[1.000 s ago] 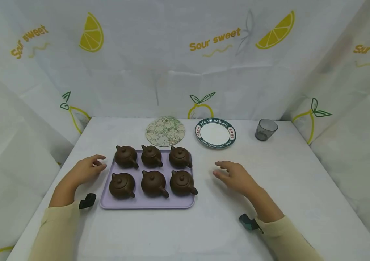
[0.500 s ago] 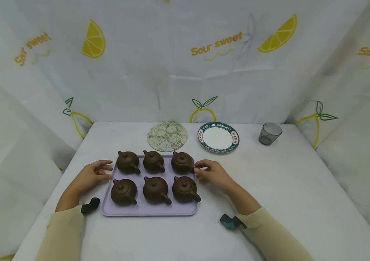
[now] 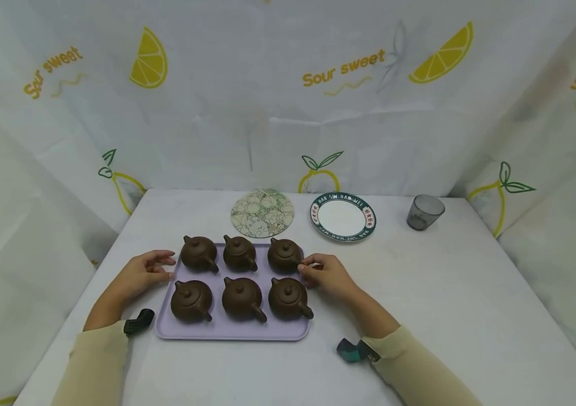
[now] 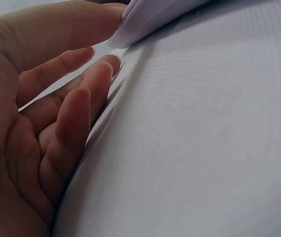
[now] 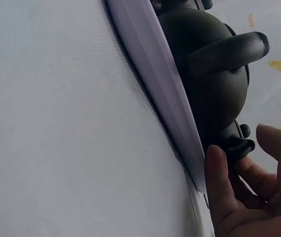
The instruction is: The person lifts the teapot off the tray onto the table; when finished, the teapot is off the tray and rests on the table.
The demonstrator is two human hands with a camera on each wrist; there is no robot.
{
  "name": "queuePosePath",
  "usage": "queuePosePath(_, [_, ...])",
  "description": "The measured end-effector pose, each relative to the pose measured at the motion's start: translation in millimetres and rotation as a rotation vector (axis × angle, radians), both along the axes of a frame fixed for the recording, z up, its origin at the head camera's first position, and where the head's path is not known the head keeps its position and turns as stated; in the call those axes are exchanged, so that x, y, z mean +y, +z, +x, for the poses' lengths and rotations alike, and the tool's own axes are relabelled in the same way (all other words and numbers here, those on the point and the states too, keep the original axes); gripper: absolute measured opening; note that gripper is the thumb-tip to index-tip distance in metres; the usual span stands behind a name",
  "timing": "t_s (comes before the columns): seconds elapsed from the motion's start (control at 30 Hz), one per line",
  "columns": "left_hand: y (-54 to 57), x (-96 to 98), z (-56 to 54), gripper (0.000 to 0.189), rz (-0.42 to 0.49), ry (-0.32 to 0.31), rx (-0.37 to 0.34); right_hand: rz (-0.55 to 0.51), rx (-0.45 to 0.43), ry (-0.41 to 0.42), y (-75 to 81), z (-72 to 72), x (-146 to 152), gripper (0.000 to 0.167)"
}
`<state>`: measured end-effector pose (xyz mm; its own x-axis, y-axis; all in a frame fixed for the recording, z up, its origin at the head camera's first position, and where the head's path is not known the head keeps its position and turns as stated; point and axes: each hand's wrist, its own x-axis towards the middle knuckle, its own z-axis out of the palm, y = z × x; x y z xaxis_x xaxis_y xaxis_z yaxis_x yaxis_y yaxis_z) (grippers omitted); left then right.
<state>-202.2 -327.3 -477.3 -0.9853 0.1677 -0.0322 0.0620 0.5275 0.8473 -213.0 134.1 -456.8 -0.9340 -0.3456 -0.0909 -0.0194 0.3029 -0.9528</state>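
Note:
A lilac tray carries several small dark brown teapots in two rows, each upright with its lid on. My right hand is at the handle of the back right teapot. In the right wrist view that handle sits between thumb and fingers, with a gap showing below the thumb; one finger lies at the tray's edge. Beside the tray's left edge is my left hand, fingers loosely bent. Its thumb meets or nearly meets the tray's side in the left wrist view, holding nothing.
Behind the tray lies a round patterned mat. A green-rimmed plate stands to its right, and a grey translucent glass farther right. White cloth with lemon prints hangs at the back and sides of the white table.
My right hand has moved left from beside the tray to the back right teapot's handle. My left hand has come slightly closer to the tray. The teapots stay in place; the view shifted slightly.

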Motion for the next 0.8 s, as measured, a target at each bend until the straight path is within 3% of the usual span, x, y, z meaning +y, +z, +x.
queuePosePath(0.17, [0.0, -1.0, 1.1, 0.059, 0.005, 0.005, -0.007, -0.004, 0.002, -0.071, -0.5, 0.3, -3, 0.029])
queuePosePath(0.37, [-3.1, 0.8, -0.9, 0.059, 0.037, -0.007, -0.001, -0.074, -0.033, -0.112, 4.1, 0.6, 2, 0.023])
queuePosePath(0.63, [-2.9, 1.3, -4.7, 0.061, 0.004, 0.005, -0.012, -0.171, -0.047, -0.16, 8.9, -0.1, 21, 0.021])
queuePosePath(0.8, [-0.2, -0.8, -2.5, 0.062, -0.019, 0.009, -0.019, -0.136, -0.052, -0.183, 14.6, 3.4, 39, 0.021])
